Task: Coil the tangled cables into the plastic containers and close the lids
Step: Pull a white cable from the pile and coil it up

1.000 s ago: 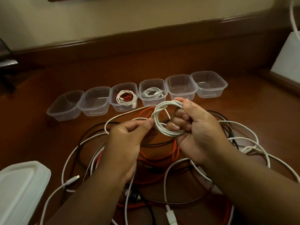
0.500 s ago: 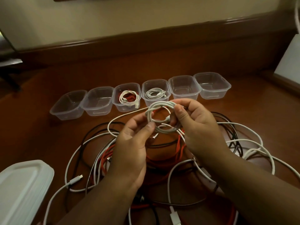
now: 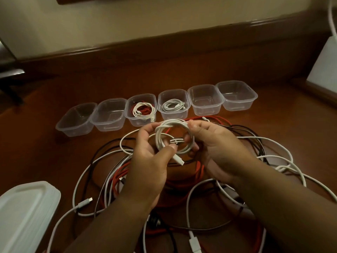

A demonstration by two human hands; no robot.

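Both hands hold a coiled white cable (image 3: pixel 173 136) above the tangle. My left hand (image 3: pixel 151 161) pinches the coil's left side, and its plug end sticks out below the thumb. My right hand (image 3: pixel 215 148) grips the coil's right side with curled fingers. A row of several clear plastic containers (image 3: pixel 109 115) stands behind. One (image 3: pixel 141 109) holds a white and a red cable, the one beside it (image 3: pixel 174 105) a white coil. The other containers hold nothing. A tangle of white, black and red cables (image 3: pixel 182 181) covers the table under my hands.
A stack of translucent white lids (image 3: pixel 23 214) lies at the front left. A white box (image 3: pixel 324 70) stands at the right edge on a wooden ledge. The brown wooden table (image 3: pixel 36 152) ends at a raised back rail below the wall.
The white coil has been wound tighter and its plug end has come up out of the tangle into my left hand. Both hands stay at about the same place.
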